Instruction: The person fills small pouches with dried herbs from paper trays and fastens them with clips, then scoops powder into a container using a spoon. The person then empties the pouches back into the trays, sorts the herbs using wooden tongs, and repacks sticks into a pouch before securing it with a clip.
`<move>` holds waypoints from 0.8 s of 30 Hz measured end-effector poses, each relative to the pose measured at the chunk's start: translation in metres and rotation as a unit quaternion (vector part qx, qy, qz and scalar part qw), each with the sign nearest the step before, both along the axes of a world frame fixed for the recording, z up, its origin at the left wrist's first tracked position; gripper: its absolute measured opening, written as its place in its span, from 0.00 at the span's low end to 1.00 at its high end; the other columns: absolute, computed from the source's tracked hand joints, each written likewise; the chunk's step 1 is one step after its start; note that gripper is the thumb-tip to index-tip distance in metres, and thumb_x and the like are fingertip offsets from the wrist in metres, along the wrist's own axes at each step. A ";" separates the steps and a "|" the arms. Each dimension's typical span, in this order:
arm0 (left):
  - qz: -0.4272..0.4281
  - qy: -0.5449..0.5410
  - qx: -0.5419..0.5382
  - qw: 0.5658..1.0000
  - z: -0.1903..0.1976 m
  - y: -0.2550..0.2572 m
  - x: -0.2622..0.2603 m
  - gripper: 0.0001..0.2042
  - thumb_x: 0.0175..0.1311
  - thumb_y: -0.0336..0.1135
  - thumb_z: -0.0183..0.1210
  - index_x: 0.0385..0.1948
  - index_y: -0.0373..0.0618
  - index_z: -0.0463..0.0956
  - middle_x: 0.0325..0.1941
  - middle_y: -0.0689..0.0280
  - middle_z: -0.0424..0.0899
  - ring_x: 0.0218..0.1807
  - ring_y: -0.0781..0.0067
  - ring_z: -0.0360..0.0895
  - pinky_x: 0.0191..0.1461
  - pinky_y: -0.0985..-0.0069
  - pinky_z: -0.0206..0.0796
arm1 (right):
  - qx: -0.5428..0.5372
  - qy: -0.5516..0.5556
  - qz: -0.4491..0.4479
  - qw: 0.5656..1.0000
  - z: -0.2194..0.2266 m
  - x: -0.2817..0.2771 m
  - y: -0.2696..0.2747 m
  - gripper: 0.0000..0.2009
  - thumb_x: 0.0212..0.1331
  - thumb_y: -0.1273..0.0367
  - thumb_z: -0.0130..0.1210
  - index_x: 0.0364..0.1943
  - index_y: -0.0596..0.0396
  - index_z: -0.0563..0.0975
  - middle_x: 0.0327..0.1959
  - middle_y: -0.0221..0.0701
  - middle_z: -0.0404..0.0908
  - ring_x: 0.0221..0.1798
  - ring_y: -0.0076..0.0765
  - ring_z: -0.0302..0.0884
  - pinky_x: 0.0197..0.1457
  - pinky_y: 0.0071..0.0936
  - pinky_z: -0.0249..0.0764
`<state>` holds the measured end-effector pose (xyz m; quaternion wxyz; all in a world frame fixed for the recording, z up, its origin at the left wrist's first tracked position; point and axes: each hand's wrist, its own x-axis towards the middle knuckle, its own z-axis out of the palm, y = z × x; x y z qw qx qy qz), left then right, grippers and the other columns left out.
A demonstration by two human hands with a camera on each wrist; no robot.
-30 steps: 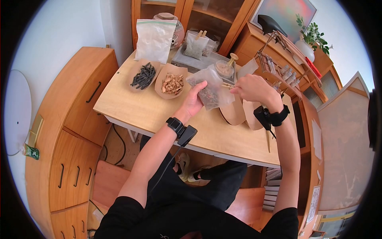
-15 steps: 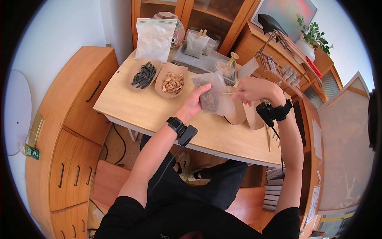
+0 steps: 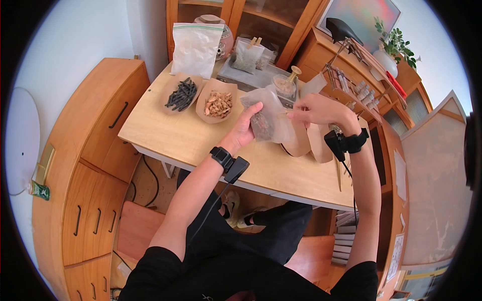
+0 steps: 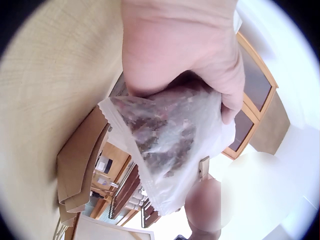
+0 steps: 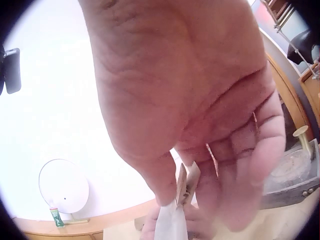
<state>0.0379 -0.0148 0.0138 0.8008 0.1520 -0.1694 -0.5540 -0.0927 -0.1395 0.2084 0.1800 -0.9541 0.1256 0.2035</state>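
My left hand (image 3: 243, 129) (image 4: 182, 47) grips a translucent bag (image 3: 266, 126) (image 4: 172, 137) by its side, thumb in front; dark and reddish dried bits show through it. The bag is held tilted above the table. At its right edge is a small wooden clip (image 4: 204, 168) (image 5: 185, 185), which my right hand (image 3: 324, 111) (image 5: 185, 85) pinches between thumb and index finger, the other fingers spread loosely. In the right wrist view the bag's pale edge (image 5: 171, 226) hangs below the clip, and part of my left hand shows behind it.
Paper trays of black sticks (image 3: 181, 95) and brown chips (image 3: 218, 105) stand at the left, a zip bag (image 3: 197, 50) behind. A grey tray (image 3: 233, 75) bears clipped bags and a glass bowl (image 3: 284, 85). More paper trays (image 3: 321, 145) sit beneath my right hand.
The bag has moved slightly right and turned since a second ago. My right hand has shifted right too, and its fingers look straighter than half a second ago.
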 end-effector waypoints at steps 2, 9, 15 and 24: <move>0.010 0.024 -0.001 1.000 -0.001 0.000 0.002 0.22 0.63 0.43 0.63 0.56 0.47 0.71 0.54 0.64 0.80 0.55 0.66 0.77 0.62 0.62 0.70 | 0.002 -0.081 -0.004 0.997 -0.005 -0.001 -0.003 0.21 0.65 0.52 0.54 0.37 0.60 0.79 0.25 0.31 0.81 0.27 0.26 0.79 0.32 0.27 0.73; 0.085 0.088 -0.032 0.992 -0.010 -0.009 0.010 0.25 0.62 0.46 0.64 0.57 0.46 0.69 0.57 0.65 0.77 0.59 0.65 0.74 0.65 0.62 0.66 | 0.058 -0.235 -0.078 0.967 -0.057 0.003 -0.006 0.19 0.63 0.57 0.58 0.46 0.61 0.78 0.32 0.31 0.80 0.29 0.27 0.75 0.34 0.27 0.73; 0.103 0.033 -0.016 0.994 -0.020 -0.019 0.012 0.24 0.63 0.49 0.62 0.57 0.50 0.70 0.58 0.65 0.76 0.62 0.68 0.71 0.66 0.61 0.63 | -0.038 -0.306 -0.026 0.951 -0.048 0.035 -0.020 0.10 0.57 0.64 0.60 0.34 0.58 0.83 0.24 0.42 0.82 0.30 0.41 0.81 0.38 0.34 0.76; 0.081 -0.014 -0.015 0.996 -0.024 -0.020 0.013 0.24 0.67 0.45 0.59 0.61 0.49 0.64 0.63 0.62 0.72 0.66 0.69 0.68 0.67 0.61 0.62 | -0.217 -0.419 -0.061 0.879 -0.029 0.117 -0.059 0.09 0.57 0.62 0.60 0.33 0.51 0.83 0.31 0.42 0.83 0.38 0.52 0.82 0.42 0.43 0.77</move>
